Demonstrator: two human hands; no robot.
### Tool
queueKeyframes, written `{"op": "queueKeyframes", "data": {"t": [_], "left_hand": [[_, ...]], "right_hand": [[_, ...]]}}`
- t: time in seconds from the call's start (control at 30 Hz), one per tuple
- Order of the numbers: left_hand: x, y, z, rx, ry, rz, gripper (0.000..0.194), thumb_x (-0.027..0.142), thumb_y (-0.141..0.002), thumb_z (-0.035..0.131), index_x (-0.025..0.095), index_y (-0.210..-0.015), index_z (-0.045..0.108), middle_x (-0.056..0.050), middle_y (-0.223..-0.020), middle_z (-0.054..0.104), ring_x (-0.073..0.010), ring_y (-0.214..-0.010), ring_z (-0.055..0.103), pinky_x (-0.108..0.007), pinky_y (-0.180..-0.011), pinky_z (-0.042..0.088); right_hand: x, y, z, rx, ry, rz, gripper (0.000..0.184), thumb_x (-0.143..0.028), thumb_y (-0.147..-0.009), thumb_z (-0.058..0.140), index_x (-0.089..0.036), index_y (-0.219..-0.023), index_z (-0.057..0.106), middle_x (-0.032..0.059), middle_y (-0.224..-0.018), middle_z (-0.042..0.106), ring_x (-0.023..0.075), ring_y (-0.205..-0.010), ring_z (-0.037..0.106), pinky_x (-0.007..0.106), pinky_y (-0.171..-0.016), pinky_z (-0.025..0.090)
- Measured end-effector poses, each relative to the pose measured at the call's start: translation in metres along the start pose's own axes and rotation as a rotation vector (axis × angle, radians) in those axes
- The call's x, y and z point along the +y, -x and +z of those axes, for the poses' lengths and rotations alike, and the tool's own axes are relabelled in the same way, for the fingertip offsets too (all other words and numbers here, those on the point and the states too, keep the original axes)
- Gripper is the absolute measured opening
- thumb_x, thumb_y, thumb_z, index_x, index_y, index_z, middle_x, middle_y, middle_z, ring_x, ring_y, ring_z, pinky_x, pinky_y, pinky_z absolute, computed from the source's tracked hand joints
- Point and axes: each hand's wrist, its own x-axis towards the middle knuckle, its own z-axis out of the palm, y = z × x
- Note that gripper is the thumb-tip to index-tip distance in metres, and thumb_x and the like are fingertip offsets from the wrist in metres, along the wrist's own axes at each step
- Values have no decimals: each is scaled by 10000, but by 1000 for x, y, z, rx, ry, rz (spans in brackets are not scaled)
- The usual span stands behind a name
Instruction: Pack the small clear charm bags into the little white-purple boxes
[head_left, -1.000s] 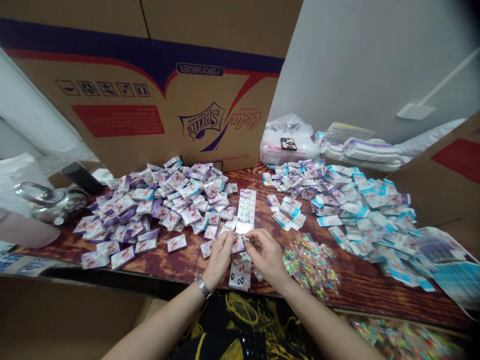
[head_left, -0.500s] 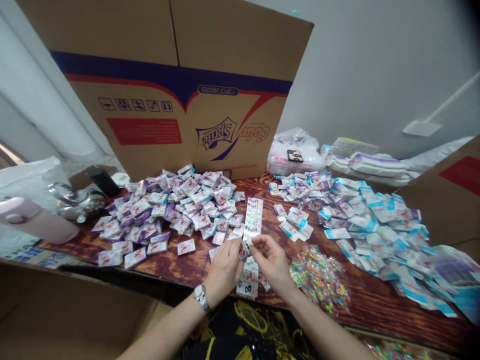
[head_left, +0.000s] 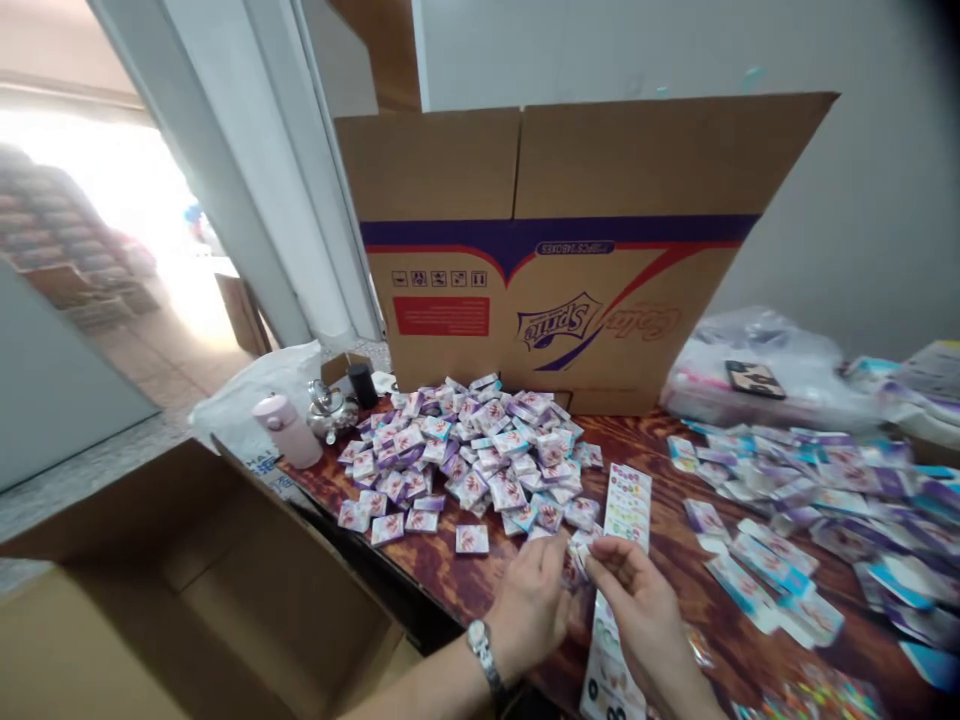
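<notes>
My left hand [head_left: 531,605], with a watch at the wrist, is closed around a small printed carton [head_left: 573,570]. My right hand [head_left: 637,605] pinches at the carton's near end with thumb and fingers; the exact grip is partly hidden. Beneath both hands lies a long printed strip of card with small round pictures [head_left: 628,500]. To the left is a heap of small closed white and purple cartons [head_left: 480,440], with one lone carton [head_left: 472,540] in front. On the right are flattened or open cartons [head_left: 780,580] and small clear bags of colourful pieces [head_left: 821,695].
A big cardboard box [head_left: 465,370] stands behind the heap; another open one [head_left: 247,600] is at the front left. A pink bottle [head_left: 289,432], a metal teapot [head_left: 331,412] and a black cup [head_left: 362,385] sit at the table's left end. Plastic-wrapped goods [head_left: 757,350] lie at the back right.
The view has swung left, so the table's things appear farther right and a doorway shows. Both hands stay together at the small carton.
</notes>
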Motion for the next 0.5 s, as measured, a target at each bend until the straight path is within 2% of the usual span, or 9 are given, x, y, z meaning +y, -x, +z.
{"op": "queueKeyframes", "data": {"t": [0.13,0.27,0.37,0.5], "left_hand": [[-9,0,-8,42,23,0,587,24,-678,440,129,-1254,388,-137,-1111,548,-246,-1050,515,-407,-919,466],[-24,-2,-11,66,55,-2,566,15,-719,428,139,-1270,388,-133,-1139,548,-232,-1074,515,-396,-928,463],[-32,-3,-15,88,90,-22,584,24,-757,418,167,-1320,355,-125,-1169,545,-218,-1087,520,-376,-930,464],[-40,-8,-24,111,165,-94,561,51,-775,432,189,-1316,375,-111,-1154,557,-202,-1066,547,-344,-907,481]], "right_hand": [[-16,0,13,-78,95,10,196,-362,-804,589,-184,-880,552,51,-803,635,191,-736,630,310,-668,538],[-30,-1,21,-225,286,-60,125,-278,-890,466,-195,-964,525,46,-878,618,167,-757,616,278,-677,514],[-36,-5,25,-325,441,-217,154,-198,-898,425,-205,-1023,517,59,-944,614,180,-840,602,301,-738,504],[-35,-19,29,-359,613,-510,237,-126,-862,456,-206,-1078,509,84,-987,619,229,-946,546,398,-831,479]]}}
